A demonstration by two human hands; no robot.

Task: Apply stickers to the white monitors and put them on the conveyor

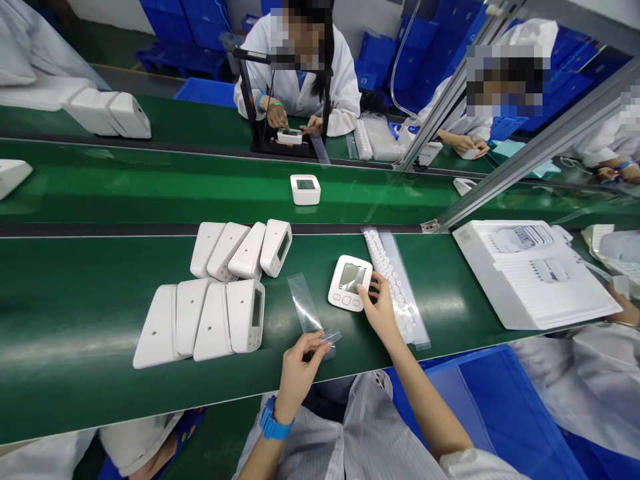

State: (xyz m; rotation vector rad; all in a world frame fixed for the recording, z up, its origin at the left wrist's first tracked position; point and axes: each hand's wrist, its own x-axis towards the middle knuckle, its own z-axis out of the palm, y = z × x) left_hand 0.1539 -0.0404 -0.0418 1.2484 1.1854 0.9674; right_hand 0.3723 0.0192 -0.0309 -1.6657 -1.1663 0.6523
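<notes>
My right hand (381,303) grips the right edge of a white blood pressure monitor (345,293), thumb on its front, with the grey screen and round buttons facing up. In my left hand (305,353), thumb and fingers pinch a small clear plastic piece (332,337). Just beyond those fingertips a clear plastic strip (303,300) lies on the green table. Right of my right hand are a strip of small white round parts (390,280) and a clear plastic sheet (407,293). To the left, several similar white devices (213,320) lean on each other in two rows.
A green conveyor (200,187) runs beyond the table, carrying a white device (305,190). A white tray (540,293) stands at the right, below a slanted metal post (525,147). Co-workers sit across the line; one person's hands (277,117) work inside a black frame (245,100).
</notes>
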